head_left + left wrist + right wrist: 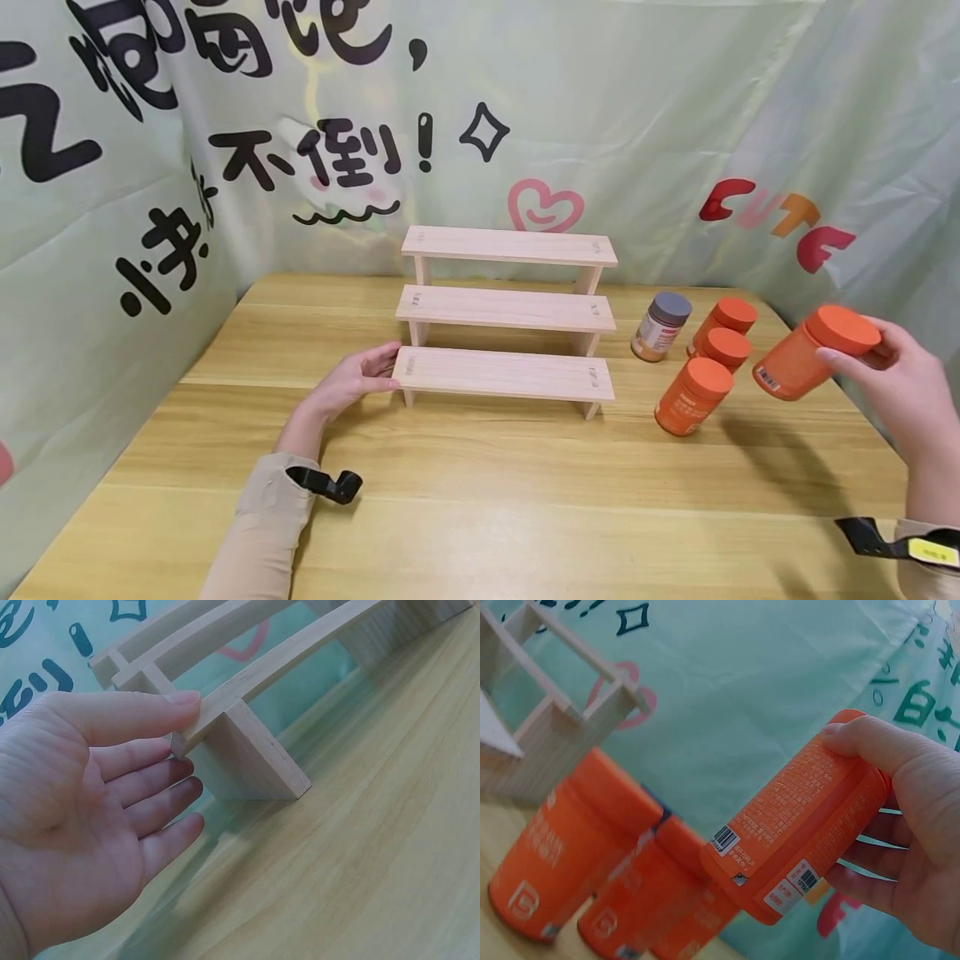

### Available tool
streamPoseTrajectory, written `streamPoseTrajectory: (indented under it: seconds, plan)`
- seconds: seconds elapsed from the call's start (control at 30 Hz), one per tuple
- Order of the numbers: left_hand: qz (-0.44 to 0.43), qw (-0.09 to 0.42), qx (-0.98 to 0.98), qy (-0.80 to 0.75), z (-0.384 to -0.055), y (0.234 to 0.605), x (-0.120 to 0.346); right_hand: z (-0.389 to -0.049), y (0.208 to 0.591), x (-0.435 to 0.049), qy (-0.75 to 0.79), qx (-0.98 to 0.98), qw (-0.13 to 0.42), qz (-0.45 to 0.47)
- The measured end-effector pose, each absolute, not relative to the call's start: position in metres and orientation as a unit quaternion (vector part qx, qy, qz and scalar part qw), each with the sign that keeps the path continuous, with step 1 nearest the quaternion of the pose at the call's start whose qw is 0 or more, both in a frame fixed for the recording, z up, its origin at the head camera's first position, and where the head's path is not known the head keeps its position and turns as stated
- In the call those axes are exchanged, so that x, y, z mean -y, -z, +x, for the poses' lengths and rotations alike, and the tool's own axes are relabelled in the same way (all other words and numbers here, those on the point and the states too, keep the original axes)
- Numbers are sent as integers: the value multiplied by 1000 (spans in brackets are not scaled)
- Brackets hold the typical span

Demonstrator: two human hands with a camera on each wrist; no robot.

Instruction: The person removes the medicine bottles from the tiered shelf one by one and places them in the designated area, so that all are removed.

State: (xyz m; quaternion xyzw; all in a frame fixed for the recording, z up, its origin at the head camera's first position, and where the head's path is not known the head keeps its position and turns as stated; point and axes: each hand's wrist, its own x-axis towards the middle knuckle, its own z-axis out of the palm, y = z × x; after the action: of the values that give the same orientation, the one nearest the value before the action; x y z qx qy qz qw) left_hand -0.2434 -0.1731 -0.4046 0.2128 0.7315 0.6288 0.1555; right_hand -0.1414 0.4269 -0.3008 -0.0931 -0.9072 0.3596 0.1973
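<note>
My right hand [911,379] holds an orange jar [806,354] by its lid end, tilted and raised above the table. In the right wrist view, barcodes and small print show on this jar [795,817]. My left hand [356,379] pinches the left end of the lowest step of a three-tier wooden display stand [506,373]. The left wrist view shows the thumb on top of the board [217,705], with the other fingers loosely bent beside and below its corner. Three more orange jars, the nearest [692,398] in front, stand upright just right of the stand.
Between the stand and the orange jars stands a brown jar with a grey lid [660,325]. The wooden table [480,500] carries everything. A pale green printed cloth [637,108] hangs behind and along both sides.
</note>
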Motion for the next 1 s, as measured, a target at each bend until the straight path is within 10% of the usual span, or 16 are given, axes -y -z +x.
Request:
streamPoseTrajectory:
  seconds: [1.0]
  plan:
    - [214, 157, -730, -630, -243, 403, 173, -166, 411, -504, -396, 910, 117, -51]
